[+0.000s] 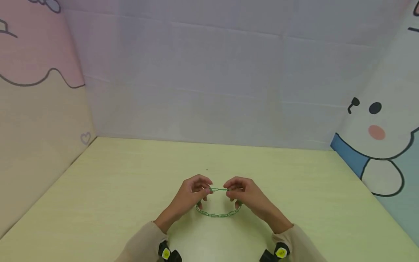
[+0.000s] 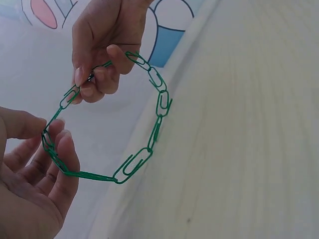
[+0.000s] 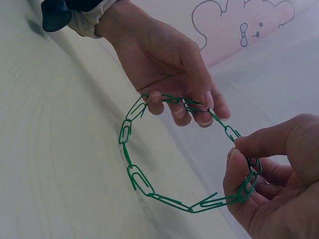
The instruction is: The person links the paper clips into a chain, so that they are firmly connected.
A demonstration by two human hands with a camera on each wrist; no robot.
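A chain of green paper clips (image 1: pixel 217 214) makes a ring between my two hands above the pale yellow-green table (image 1: pixel 114 203). My left hand (image 1: pixel 205 192) pinches the ring's left end between thumb and fingertips, and my right hand (image 1: pixel 230 193) pinches the right end. One stretched clip spans the gap between them. In the left wrist view the left hand (image 2: pixel 50 133) grips bunched clips while the chain (image 2: pixel 134 164) curves up to the right hand (image 2: pixel 89 79). In the right wrist view the right hand (image 3: pixel 237 149) holds the chain (image 3: pixel 139 179), with the left hand (image 3: pixel 194 104) opposite.
Panels wall in the table on three sides: a pink and beige one (image 1: pixel 39 109) on the left, a white one (image 1: pixel 209 80) at the back, and one with a cartoon animal (image 1: pixel 379 138) on the right. Black and yellow wrist mounts (image 1: pixel 167 253) sit by my sleeves.
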